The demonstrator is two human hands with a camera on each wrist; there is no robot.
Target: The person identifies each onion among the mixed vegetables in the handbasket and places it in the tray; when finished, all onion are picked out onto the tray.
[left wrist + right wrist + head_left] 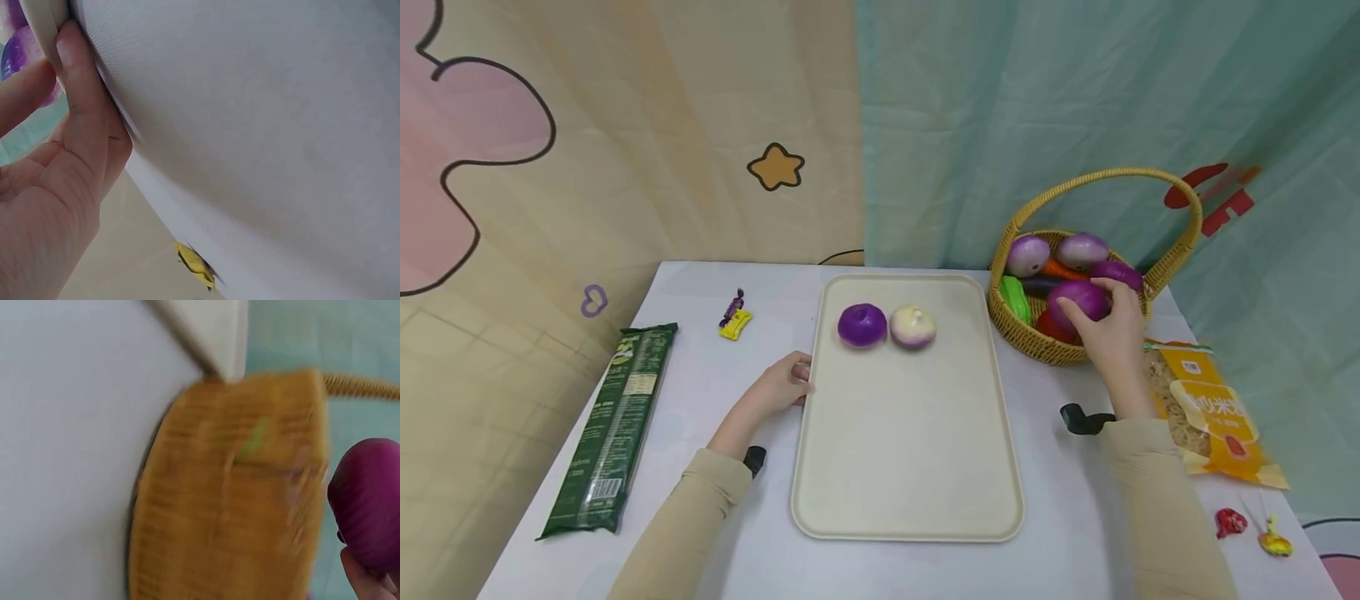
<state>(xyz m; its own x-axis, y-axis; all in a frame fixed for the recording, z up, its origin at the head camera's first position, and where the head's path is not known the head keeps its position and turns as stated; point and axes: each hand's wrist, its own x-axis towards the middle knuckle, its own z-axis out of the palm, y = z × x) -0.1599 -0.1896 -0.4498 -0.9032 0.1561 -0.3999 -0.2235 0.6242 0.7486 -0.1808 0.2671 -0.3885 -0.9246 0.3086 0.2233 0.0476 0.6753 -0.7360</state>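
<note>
Our right hand [1116, 333] has thumb and fingers clamped on an onion [1075, 302], up above the mouth of the basket [1037, 342], far right corner of the table [1045, 467]. Our left hand [781, 386] pinches the tray [910, 450] at its left edge. Toward the tray's far edge we see a purple onion [862, 325], white onion [913, 326] just beside it. Basket holds a green pepper [1017, 298], carrot [1062, 270], more vegetables. Green pack [617, 425] along the table's left edge; yellow bag [1213, 412] at the right edge, near the basket. Yellow candy [735, 323] toward the far left corner.
</note>
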